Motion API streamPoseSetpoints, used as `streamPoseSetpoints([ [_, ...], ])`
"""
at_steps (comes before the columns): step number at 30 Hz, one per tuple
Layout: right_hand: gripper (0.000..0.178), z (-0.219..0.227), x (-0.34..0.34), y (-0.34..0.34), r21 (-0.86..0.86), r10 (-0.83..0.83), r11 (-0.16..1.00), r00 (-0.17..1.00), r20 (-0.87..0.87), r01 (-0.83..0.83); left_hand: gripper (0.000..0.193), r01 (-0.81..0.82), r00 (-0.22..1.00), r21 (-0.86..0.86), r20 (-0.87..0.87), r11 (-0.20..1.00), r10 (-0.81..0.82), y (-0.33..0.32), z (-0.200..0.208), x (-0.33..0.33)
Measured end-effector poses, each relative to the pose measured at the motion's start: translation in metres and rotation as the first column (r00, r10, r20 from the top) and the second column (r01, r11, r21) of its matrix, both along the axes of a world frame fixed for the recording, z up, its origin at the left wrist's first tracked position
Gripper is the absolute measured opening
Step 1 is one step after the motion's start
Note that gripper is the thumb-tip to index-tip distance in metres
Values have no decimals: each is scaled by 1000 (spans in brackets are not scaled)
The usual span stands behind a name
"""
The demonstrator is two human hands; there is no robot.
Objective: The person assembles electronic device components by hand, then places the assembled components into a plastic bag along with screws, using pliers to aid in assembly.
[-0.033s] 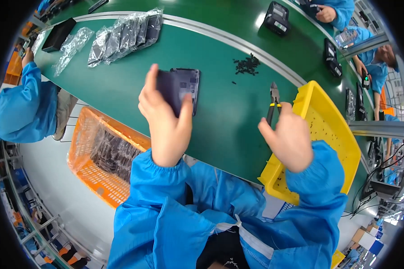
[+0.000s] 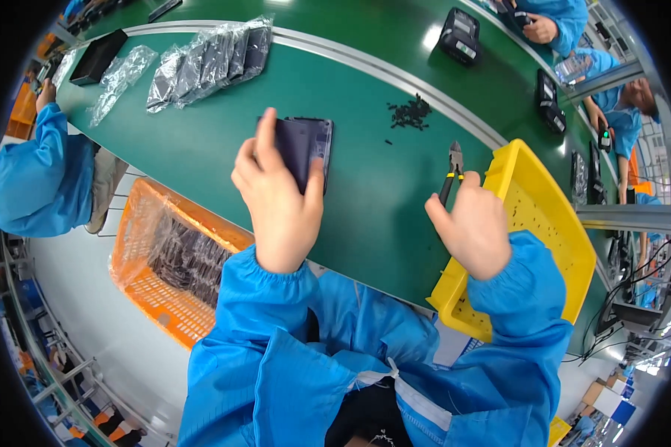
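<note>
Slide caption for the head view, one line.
Left hand grips a dark flat panel; right hand holds cutters near a yellow bin, with small black pieces on the green bench.

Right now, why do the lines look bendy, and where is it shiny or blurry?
Head view: the silvery rail curves through fisheye distortion; head view: white glare marks the green surface beyond it, and the plastic bags glint; head view: the right hand looks slightly blurred.

Bright; glare on green surface (image 2: 373,37); edges bent.
</note>
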State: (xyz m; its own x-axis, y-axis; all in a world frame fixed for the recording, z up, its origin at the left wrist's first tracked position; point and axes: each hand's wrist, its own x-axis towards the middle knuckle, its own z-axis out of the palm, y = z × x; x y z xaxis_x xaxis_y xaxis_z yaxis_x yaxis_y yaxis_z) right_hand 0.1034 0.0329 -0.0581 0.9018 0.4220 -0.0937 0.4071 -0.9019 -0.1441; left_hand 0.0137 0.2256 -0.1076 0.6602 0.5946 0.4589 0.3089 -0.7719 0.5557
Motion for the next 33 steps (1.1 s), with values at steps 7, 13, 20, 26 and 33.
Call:
streamPoseSetpoints([
  [7, 49, -48, 27, 7, -125, 13, 992, 989, 144, 5, 72, -123, 937, 76, -320, 989, 142, 1, -33, 28],
  [13, 55, -46, 32, 18, -154, -75, 985, 996, 40, 80, 78, -184, 859, 138, -459, 973, 228, -3, -28, 42],
  [20, 63, -62, 28, 13, -153, -16, 987, 985, 174, 43, 80, -209, 810, 161, -525, 965, 263, -9, -29, 53],
  [26, 79, -42, 17, 16, -299, -61, 949, 988, 140, 101, 78, -156, 897, 44, -413, 987, 160, -2, -28, 44],
  [33, 96, -8, 17, 11, 746, 503, 663, 779, -376, -67, 76, 516, 852, -709, 363, 481, -378, -4, 33, 21],
])
